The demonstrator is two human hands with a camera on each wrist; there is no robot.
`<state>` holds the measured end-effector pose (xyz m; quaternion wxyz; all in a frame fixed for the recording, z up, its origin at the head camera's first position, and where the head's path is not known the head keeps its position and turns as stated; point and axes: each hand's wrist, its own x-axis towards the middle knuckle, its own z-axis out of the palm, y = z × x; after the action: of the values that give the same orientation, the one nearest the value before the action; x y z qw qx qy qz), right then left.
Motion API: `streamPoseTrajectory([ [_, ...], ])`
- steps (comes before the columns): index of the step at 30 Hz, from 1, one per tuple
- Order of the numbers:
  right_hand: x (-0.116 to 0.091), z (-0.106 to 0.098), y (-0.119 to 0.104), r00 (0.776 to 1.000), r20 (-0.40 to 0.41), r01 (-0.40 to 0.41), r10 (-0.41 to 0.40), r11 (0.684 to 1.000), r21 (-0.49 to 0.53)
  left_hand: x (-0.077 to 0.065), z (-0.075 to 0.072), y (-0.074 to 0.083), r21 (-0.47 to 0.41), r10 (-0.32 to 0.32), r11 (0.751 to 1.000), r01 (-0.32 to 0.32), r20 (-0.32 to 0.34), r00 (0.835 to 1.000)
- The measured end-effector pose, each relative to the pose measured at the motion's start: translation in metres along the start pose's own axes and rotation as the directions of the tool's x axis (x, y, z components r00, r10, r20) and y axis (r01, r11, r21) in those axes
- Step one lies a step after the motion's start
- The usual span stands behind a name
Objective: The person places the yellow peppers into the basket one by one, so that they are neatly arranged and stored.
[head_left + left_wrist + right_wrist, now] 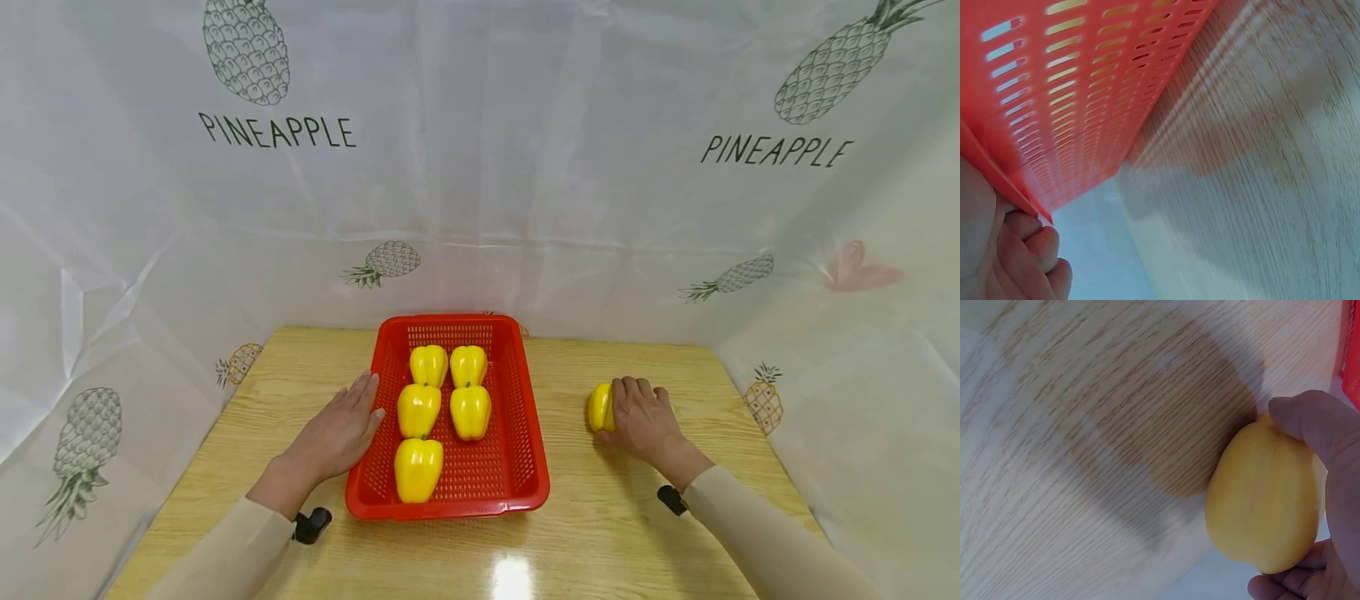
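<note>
In the head view, a red plastic basket (pixel 536 450) stands on the table and holds several yellow bell peppers (pixel 418 471) in two columns. My left hand (pixel 341 429) is at the basket's left rim, its thumb over the edge. Seen from the left wrist, the fingers (pixel 1029 253) bend against the rim from outside. To the right of the basket, my right hand (pixel 645 421) grips another yellow bell pepper (pixel 598 407). The right wrist view shows the thumb by the stem end of this pepper (pixel 1263 500) and fingers at its other end. Whether it touches the table is unclear.
The wooden table (pixel 573 533) extends in front of the basket and to both sides. A whitish sheet (pixel 480 192) printed with pineapples hangs behind the table and along its sides. The basket's slotted side wall (pixel 1085 81) fills the upper left of the left wrist view.
</note>
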<state>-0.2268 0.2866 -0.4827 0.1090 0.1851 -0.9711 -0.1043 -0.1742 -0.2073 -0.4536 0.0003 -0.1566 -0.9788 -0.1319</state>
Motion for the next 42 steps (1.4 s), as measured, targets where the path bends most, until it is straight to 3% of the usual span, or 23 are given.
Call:
streamPoseTrajectory([
  [7,0.001,0.0,0.001,1.0,0.007,0.0,0.0,1.0,0.028,0.001,0.0,0.001,-0.006,-0.003,1.0,0.003,0.013,1.0],
  [15,0.006,-0.005,0.001,0.993,-0.109,0.044,-0.043,0.999,0.014,0.001,-0.002,0.001,0.006,-0.006,1.0,0.006,0.013,1.0],
  [23,0.011,-0.017,-0.004,0.989,-0.125,0.077,-0.079,0.997,-0.016,0.001,-0.001,-0.001,0.004,-0.014,1.0,0.014,0.017,1.0],
  [34,0.021,-0.023,-0.002,0.967,-0.232,0.114,-0.11,0.993,0.002,0.001,0.0,-0.002,0.008,-0.008,1.0,0.008,0.014,1.0],
  [42,0.028,-0.044,-0.008,0.939,-0.304,0.168,-0.164,0.986,-0.013,0.003,0.0,0.002,0.002,-0.012,1.0,0.012,0.025,1.0],
])
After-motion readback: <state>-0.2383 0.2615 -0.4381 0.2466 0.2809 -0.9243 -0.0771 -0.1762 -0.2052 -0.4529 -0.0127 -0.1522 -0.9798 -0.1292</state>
